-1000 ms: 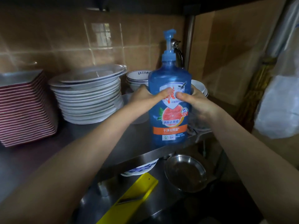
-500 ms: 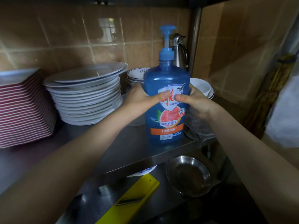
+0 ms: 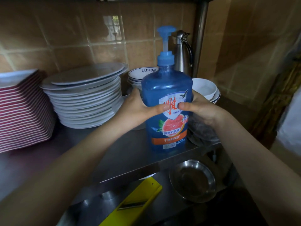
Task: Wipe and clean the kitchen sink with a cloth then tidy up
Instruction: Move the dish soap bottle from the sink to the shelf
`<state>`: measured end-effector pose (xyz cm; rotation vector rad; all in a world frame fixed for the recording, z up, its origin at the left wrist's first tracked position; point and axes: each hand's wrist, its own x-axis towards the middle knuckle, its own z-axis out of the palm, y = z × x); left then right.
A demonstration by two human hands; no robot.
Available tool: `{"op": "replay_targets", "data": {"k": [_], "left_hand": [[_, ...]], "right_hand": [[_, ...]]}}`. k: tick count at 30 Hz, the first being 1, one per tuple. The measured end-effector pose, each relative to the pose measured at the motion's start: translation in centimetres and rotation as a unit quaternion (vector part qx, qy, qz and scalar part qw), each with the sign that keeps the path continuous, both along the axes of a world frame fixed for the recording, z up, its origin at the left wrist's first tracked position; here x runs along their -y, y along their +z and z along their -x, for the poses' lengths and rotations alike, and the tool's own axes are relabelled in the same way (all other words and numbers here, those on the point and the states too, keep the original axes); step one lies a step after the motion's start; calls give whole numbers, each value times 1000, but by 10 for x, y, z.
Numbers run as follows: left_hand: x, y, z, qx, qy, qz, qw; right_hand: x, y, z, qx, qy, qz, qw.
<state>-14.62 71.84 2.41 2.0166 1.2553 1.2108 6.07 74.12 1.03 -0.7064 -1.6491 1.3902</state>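
A tall blue dish-soap bottle with a pump top and a grapefruit label stands upright on a steel shelf. My left hand grips its left side, thumb across the label. My right hand grips its right side, thumb meeting the left one on the label. A dark crumpled cloth or scrubber lies on the shelf just right of the bottle, below my right wrist. No sink shows in this view.
A stack of white plates and a red-edged stack fill the shelf's left. Bowls and a steel flask stand behind the bottle. Below are a steel bowl and a yellow slicer. A shelf post rises at right.
The bottle has shifted slightly back and left on the shelf with both hands still around it. The view has drifted a little, showing more of the flask behind.
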Motion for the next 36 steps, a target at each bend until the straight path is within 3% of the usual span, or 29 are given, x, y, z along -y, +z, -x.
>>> {"op": "replay_targets", "data": {"k": [5, 24, 36], "left_hand": [[-6, -10, -2, -8, 57, -2, 998], [5, -16, -5, 24, 72, -12, 997], [22, -15, 1, 23, 57, 39, 997]], "right_hand": [[-5, -6, -3, -5, -9, 4, 1000], [1, -2, -4, 10, -32, 12, 999], [27, -16, -4, -43, -152, 32, 987]]}}
